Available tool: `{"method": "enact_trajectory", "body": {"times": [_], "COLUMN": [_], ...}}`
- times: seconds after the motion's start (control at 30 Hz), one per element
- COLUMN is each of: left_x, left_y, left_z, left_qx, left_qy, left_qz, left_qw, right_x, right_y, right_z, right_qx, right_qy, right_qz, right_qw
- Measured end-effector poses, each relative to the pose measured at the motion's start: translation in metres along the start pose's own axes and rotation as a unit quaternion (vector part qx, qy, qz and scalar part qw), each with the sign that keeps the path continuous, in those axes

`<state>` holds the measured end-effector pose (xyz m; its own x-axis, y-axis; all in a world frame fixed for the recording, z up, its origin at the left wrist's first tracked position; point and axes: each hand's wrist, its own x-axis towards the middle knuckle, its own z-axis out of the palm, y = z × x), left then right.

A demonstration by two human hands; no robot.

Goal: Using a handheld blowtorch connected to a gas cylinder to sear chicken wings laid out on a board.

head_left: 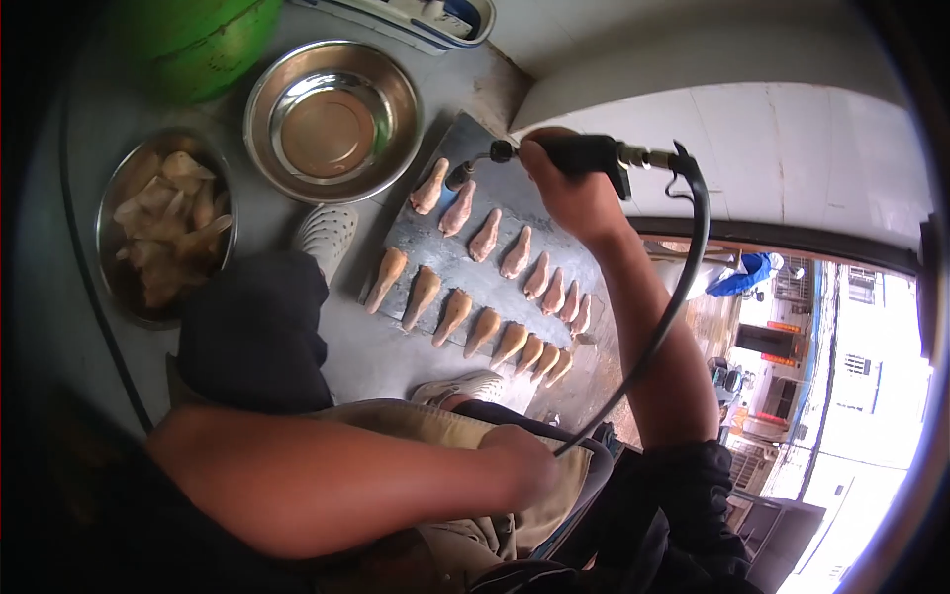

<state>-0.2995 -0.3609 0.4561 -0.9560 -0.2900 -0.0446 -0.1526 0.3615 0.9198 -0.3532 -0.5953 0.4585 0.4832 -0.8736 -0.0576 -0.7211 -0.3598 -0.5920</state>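
My right hand grips the black handle of a gas torch. Its nozzle points down between two pale drumsticks at the upper left end of a grey slab, with a blue flame showing. Two rows of poultry drumsticks lie on the slab: a pale pink row nearer the torch, and a yellower, browned row along the near edge. A black hose curves from the torch down to my left hand, which is blurred and rests over my lap; its fingers are hidden.
An empty-looking steel basin stands left of the slab. Another steel bowl holds pale pieces in liquid. A green container and a white-blue tray are beyond. My shoes flank the slab; a tiled wall and an open doorway are at right.
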Motion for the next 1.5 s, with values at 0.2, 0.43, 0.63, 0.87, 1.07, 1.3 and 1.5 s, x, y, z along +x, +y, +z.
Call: {"method": "enact_trajectory", "body": {"times": [0.2,0.43,0.63,0.87,1.07,1.3,1.5], "left_x": [0.014,0.003,0.011,0.015,0.008,-0.003,0.0], "left_y": [0.013,0.015,0.017,0.018,0.005,0.0,0.003], "left_z": [-0.009,-0.022,-0.02,-0.021,-0.036,-0.055,-0.054], "left_qx": [-0.006,0.011,0.015,-0.004,-0.06,-0.138,-0.128], "left_qy": [0.085,-0.031,-0.019,0.087,0.185,0.202,0.207], "left_qz": [0.052,0.02,0.022,-0.017,0.014,0.01,-0.003], "left_qw": [0.995,0.999,0.999,0.996,0.981,0.969,0.97], "right_x": [0.027,0.015,0.024,0.071,0.09,0.101,0.103], "right_y": [-0.011,-0.009,-0.012,-0.021,-0.047,-0.047,-0.039], "right_z": [0.023,0.034,0.03,0.043,0.066,0.092,0.097], "right_qx": [-0.043,-0.029,-0.053,-0.146,-0.107,-0.093,-0.119], "right_qy": [-0.073,-0.077,-0.074,-0.12,-0.213,-0.221,-0.22], "right_qz": [-0.06,-0.045,-0.08,-0.265,-0.13,-0.158,-0.202], "right_qw": [0.995,0.996,0.993,0.946,0.962,0.958,0.947]}}
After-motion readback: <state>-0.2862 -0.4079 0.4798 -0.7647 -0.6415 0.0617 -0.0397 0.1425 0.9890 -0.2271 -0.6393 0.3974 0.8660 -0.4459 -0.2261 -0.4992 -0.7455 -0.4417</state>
